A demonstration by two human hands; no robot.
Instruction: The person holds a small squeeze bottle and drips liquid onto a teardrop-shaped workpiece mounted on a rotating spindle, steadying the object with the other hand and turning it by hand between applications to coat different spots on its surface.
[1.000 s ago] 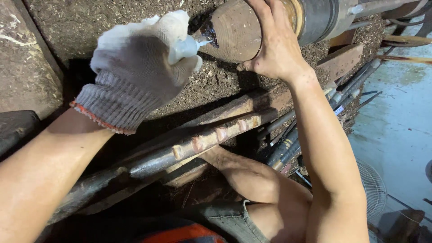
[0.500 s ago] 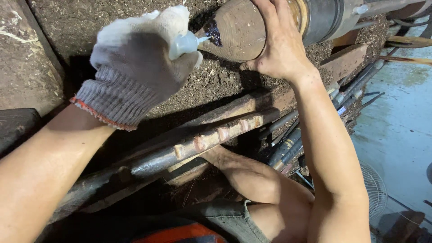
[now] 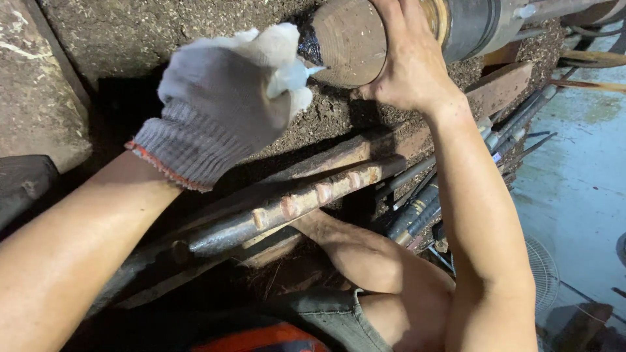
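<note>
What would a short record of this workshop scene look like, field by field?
Left hand: in a white knitted glove, pinching a small pale nozzle against the dark glossy patch on the wood's end
Right hand: bare, palm spread over the round brown wooden block
Block mount: joined to a dark metal cylinder
Below: long rusty metal bar lying at a slant
Surface: sawdust-covered bed
Right side: bundle of long-handled tools, wet grey floor
Person: bare knee
</note>
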